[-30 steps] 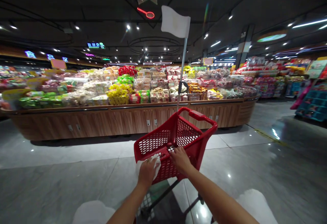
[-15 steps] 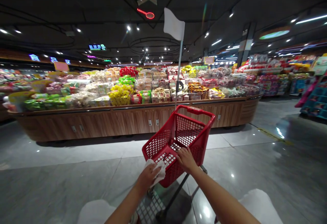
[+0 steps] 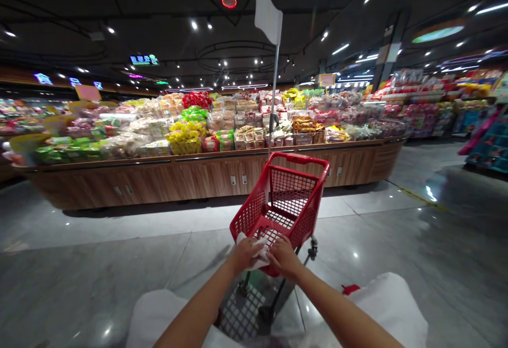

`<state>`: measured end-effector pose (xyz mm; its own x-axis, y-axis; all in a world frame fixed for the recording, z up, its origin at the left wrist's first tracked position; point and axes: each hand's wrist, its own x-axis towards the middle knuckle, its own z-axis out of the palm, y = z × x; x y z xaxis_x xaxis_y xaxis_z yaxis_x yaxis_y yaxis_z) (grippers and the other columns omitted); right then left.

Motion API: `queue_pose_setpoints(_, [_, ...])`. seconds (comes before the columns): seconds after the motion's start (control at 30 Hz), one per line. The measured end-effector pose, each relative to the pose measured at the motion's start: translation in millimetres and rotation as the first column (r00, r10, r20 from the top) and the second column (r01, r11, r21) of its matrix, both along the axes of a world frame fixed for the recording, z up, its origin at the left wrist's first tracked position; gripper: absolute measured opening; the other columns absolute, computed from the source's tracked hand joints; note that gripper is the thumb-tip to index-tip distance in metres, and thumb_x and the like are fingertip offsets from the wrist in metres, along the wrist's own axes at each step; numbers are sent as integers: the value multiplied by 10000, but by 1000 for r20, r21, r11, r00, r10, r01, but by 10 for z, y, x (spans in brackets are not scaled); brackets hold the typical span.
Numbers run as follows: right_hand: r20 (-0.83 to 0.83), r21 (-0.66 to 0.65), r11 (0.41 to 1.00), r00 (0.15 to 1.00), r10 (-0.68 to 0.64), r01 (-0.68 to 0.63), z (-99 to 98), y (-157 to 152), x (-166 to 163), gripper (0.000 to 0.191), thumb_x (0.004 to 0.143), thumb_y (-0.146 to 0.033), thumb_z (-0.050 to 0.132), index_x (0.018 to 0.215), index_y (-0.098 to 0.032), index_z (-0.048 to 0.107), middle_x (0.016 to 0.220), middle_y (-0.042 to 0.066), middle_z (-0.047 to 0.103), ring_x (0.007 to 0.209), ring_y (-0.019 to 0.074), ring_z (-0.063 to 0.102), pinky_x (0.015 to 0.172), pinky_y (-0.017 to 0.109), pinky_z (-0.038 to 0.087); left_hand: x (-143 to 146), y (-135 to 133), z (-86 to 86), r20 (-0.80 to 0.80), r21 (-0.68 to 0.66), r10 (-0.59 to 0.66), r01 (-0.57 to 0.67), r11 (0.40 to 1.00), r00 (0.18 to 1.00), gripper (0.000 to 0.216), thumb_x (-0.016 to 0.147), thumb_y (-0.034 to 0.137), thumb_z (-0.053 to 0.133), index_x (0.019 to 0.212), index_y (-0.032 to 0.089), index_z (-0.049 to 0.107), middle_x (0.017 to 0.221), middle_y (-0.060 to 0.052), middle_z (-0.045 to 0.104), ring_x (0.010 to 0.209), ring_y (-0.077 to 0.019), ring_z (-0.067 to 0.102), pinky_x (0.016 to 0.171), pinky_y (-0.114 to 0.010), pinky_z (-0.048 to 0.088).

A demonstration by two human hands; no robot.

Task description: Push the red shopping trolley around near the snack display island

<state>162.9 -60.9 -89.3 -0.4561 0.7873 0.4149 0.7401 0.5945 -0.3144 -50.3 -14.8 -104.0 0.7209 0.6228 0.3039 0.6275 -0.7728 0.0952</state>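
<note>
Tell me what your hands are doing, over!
Left hand presses white cloth on red cart rim. Right hand grips the rim beside it. Snack display counter ahead, floor between.

- Shopping cart (image 3: 291, 200), centre of the frame: red plastic mesh basket, slightly shiny.
- Cloth (image 3: 257, 250) at its near rim: white, soft, crumpled.
- Pole (image 3: 273, 99) rising from it: thin bare metal.
- Floor (image 3: 99, 274): grey polished tiles, glossy with lamp reflections.
- Display counter (image 3: 178, 176), middle left: wood-grain panels, matt.
</note>
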Motion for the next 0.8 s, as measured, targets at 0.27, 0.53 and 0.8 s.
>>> queue_pose_setpoints(0.27, [-45, 2, 998, 997, -58, 58, -5, -58, 717, 440, 961, -275, 354, 624, -208, 628, 638, 19, 627, 776, 180, 534, 965, 385, 323, -149, 123, 312, -51, -8, 55, -56, 998, 997, 470, 853, 243, 618, 1313, 275, 527, 1233, -57, 628, 1160, -234, 541, 1072, -464, 375])
queue_pose_setpoints(0.53, [-12, 79, 977, 980, -197, 197, -36, 166, 794, 458, 961, -277, 355, 654, -212, 689, 641, 36, 646, 790, 195, 561, 1008, 395, 325, 1224, -240, 232, -106, -88, 108, -118, 989, 988, 313, 881, 311, 591, 1168, 188, 600, 1086, -106, 659, 972, -246, 617, 853, -388, 493])
queue_pose_setpoints(0.8, [-54, 50, 992, 992, -113, 116, -30, 279, 963, 437, 935, -300, 401, 577, -207, 634, 596, 13, 607, 757, 172, 549, 982, 377, 348, 348, 95, 462, -176, -37, 111, -119, 992, 978, 377, 873, 235, 572, 1249, 213, 563, 1072, -97, 669, 987, -247, 605, 904, -410, 474])
